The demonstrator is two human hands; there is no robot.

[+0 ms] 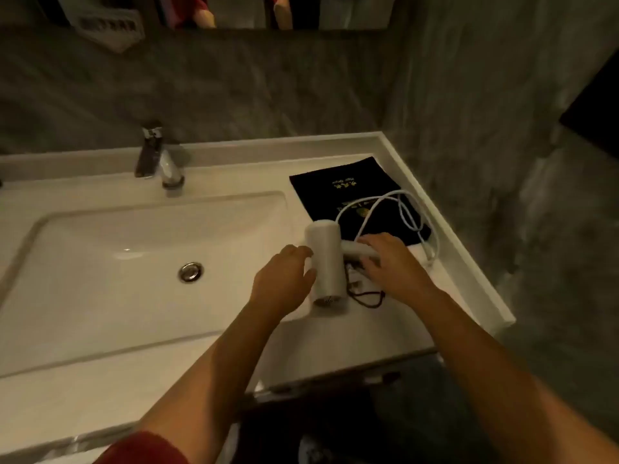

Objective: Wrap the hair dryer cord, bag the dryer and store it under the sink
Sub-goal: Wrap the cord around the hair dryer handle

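My left hand (284, 279) cups the dryer (326, 262) barrel, steadying it on the surface (385, 329). My right hand (388, 259) grips its handle, ready to gather the loose cord (385, 202) over the bag (341, 192).

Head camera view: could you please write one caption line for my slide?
Both hands, left and right, reach a white hair dryer beside the sink; its cord lies loose over a black bag.

Both hands touch the white hair dryer (325, 259) beside the sink (100, 249).
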